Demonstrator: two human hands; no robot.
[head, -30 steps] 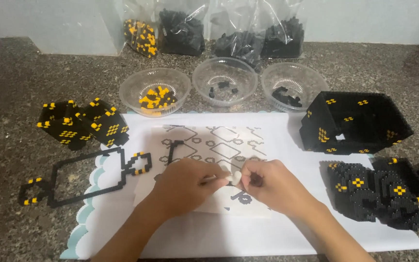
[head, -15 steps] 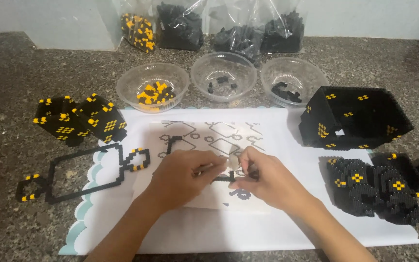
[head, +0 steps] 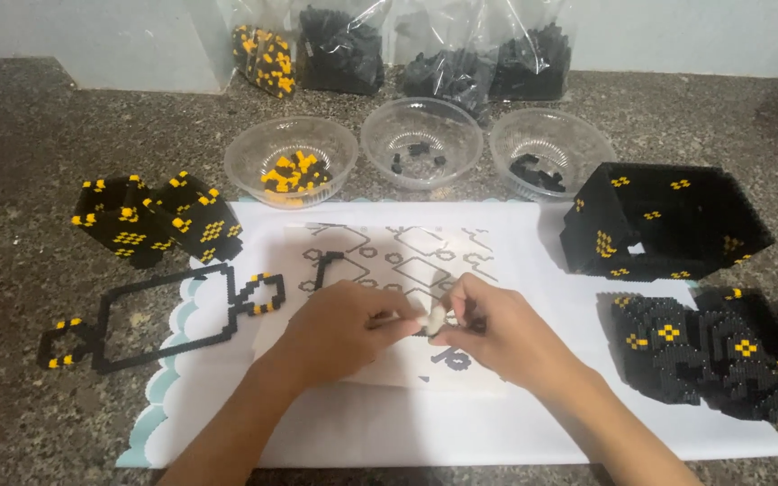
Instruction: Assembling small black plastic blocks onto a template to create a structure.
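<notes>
1. Flat frame [head: 150,315]: thin black outline of small bricks with yellow studs at its ends, lying at the far left, half on the speckled desk [head: 11,180] and half on the white sheet [head: 362,423].
2. Left block [head: 155,219]: black brick cluster with yellow diamonds, standing on the desk above the flat frame, just off the sheet's corner.
3. Left bowl [head: 292,160]: clear plastic, holding yellow and black pieces, first in a row of three beyond the sheet.
4. Left hand [head: 339,328]: resting on the printed pattern [head: 407,261] at the middle of the sheet; fingers drawn together, fingertips meeting the right hand. The grip looks pinched on a small pale piece [head: 434,317], shared with the other hand.
5. Small pale piece: between the two sets of fingertips, just above the pattern; its kind cannot be told.
6. Middle bowl [head: 420,153]: clear, a few black pieces inside.
7. Bags [head: 407,54]: four clear plastic bags of pieces, against the wall behind the bowls.
8. Right hand [head: 506,333]: beside the left, fingers curled, grip closed on the same pale piece.
9. Right bowl [head: 551,162]: clear, some black pieces.
10. Open box [head: 668,220]: black brick walls with yellow marks, at the sheet's right edge.
11. Dark panels [head: 704,346]: black brick slabs with yellow crosses, lying below the open box.
</notes>
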